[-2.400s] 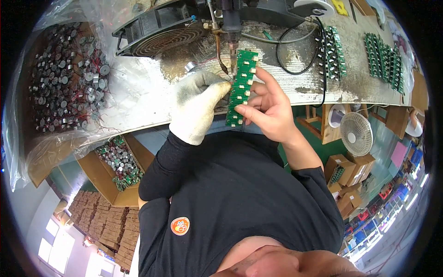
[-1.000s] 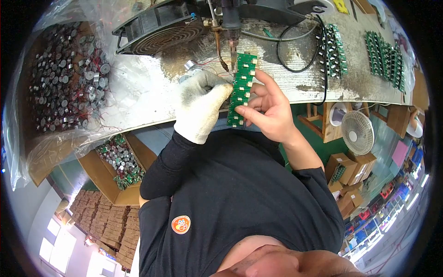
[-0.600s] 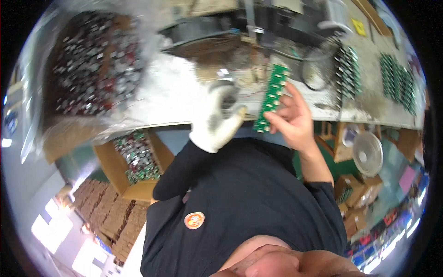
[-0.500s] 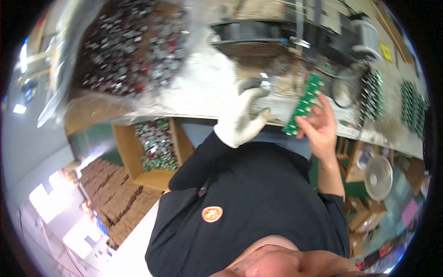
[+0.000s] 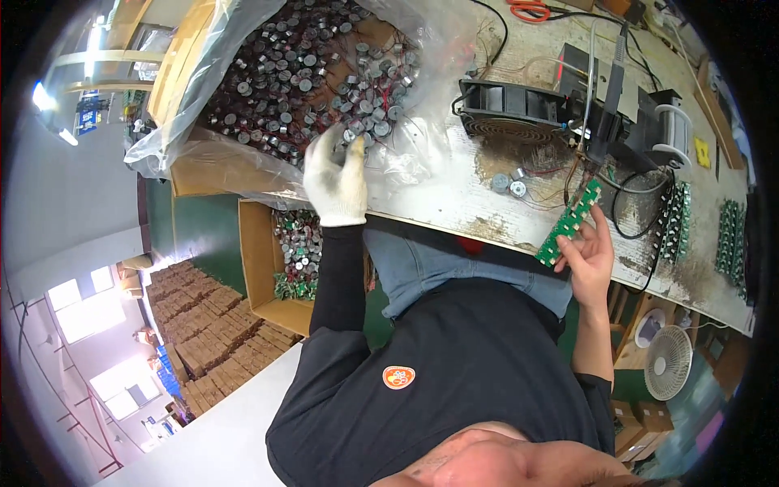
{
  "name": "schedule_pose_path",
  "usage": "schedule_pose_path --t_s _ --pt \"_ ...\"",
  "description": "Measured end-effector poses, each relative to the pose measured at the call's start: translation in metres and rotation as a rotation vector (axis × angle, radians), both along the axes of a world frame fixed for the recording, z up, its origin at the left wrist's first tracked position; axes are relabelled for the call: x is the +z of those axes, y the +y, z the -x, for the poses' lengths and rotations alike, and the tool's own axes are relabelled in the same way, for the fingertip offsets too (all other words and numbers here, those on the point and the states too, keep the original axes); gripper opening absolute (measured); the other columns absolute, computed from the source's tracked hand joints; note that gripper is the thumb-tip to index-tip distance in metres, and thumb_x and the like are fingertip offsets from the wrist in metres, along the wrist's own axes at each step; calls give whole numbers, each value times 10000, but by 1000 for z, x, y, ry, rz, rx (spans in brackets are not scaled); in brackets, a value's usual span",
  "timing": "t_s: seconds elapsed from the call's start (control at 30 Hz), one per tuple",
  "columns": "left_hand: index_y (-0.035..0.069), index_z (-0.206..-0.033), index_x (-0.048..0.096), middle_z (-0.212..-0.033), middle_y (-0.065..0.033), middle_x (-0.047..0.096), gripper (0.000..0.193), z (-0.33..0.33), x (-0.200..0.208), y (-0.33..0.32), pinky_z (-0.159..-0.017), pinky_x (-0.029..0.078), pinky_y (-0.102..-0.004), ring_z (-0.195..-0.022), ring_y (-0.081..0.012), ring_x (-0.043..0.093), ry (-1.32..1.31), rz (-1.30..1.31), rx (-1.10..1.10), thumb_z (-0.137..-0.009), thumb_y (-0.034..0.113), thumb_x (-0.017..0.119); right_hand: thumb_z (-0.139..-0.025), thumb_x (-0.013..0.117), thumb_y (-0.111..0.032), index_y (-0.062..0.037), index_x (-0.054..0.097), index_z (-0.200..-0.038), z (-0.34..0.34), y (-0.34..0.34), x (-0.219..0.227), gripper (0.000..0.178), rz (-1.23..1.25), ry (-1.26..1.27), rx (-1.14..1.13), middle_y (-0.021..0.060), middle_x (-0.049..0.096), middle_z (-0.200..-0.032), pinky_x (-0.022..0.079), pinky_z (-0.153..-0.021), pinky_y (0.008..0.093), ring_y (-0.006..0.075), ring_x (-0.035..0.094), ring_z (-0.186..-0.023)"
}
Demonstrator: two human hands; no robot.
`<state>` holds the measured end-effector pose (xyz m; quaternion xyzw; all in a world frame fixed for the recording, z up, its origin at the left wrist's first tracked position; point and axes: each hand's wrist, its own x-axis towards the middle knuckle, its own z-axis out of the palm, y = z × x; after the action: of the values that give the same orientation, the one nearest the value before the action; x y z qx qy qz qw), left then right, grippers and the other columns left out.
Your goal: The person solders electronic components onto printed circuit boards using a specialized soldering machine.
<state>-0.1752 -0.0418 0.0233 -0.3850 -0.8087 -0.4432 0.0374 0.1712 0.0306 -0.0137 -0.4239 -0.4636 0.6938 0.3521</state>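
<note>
In the right of the frame, my right hand [image 5: 587, 258] holds 1 narrow green circuit board [image 5: 570, 221], slanted, top end rightward, pale connectors along it. Upper left, small silvery cylinders [image 5: 309, 60] with red wires lie heaped loosely.

Black shirt [image 5: 471, 357], orange badge [image 5: 398, 377], white glove [image 5: 337, 191], blue jeans [image 5: 403, 264]

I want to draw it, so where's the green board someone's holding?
In the head view, the green board is right of centre, held by the bare right hand near the table edge, to the lower right of the black fan.
</note>
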Motion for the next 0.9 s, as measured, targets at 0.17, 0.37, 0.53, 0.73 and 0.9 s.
schedule_pose_path --t_s 0.17,0.37,0.53,0.73,0.9 --pt "-58 -1031 639 -954 -112 663 264 9 -22 19 -720 477 -241 -805 -116 605 -362 -188 -48 -835 114 684 -816 592 94 44 218 -1404 1 -1 -1 699 7 8 -6 196 575 -1082 485 -465 213 112 586 -633" --pt "-92 -983 626 -861 -101 666 205 -7 -20 30 -706 489 -241 -767 -127 614 -389 -316 -36 -863 71 654 -817 589 98 27 211 -1415 0 -1 1 711 18 26 -5 189 571 -1079 489 -476 218 117 591 -650" --pt "-86 -978 602 -857 -113 649 152 -23 -24 25 -652 524 -258 -711 -151 635 -684 -415 -91 -868 18 614 -816 592 99 25 209 -1417 -3 -1 -2 716 36 34 -2 195 561 -1105 489 -490 217 115 591 -659" --pt "-71 -965 604 -803 -92 633 145 -86 -17 5 -655 473 -261 -672 -156 593 -821 -226 -205 -851 18 616 -730 695 107 -15 140 -1462 -9 -4 -3 926 -2 6 61 195 486 -1201 508 -562 234 119 570 -725" --pt "-41 -917 610 -777 -30 583 118 -124 -21 2 -663 423 -223 -699 -100 537 -791 33 -406 -865 65 611 -752 688 87 -36 163 -1464 -8 -4 0 893 44 -6 45 189 506 -1144 520 -545 245 154 625 -721"
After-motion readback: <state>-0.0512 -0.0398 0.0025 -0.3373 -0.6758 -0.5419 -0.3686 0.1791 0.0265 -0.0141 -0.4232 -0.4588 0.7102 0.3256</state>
